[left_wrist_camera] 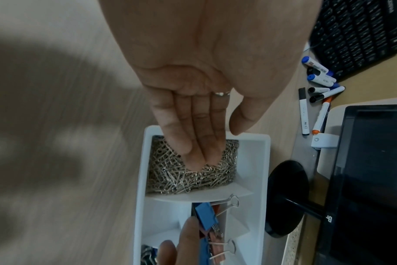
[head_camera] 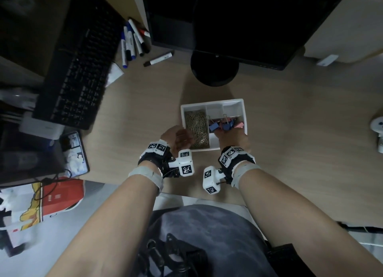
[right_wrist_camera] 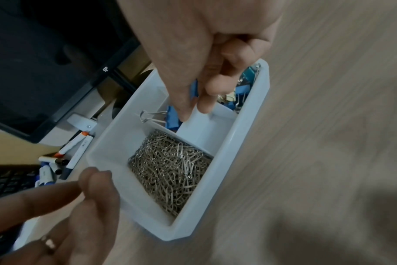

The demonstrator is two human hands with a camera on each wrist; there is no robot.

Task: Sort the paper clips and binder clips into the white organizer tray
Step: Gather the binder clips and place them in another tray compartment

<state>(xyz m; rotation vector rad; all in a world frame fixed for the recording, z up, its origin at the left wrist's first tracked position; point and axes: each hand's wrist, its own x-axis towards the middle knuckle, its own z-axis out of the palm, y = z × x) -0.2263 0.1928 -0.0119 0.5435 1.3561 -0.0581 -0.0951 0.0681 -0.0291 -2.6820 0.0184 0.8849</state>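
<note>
desk (head_camera: 145, 115); tray (head_camera: 213, 149) (paper clips (head_camera: 196, 127))

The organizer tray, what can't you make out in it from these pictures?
- Head view: the near right compartments of the tray are covered by the right hand.
- Right wrist view: whether the right hand holds a binder clip; its curled fingers hide the contents there.
- Left wrist view: the tray's far end, with a binder clip, is cut off by the bottom edge.
- Left hand: whether its fingertips touch the paper clips.

Right hand (right_wrist_camera: 193, 59) hides some binder clips (right_wrist_camera: 240, 89) — whether it (thumb, forefinger) pinches one is unclear.
</note>
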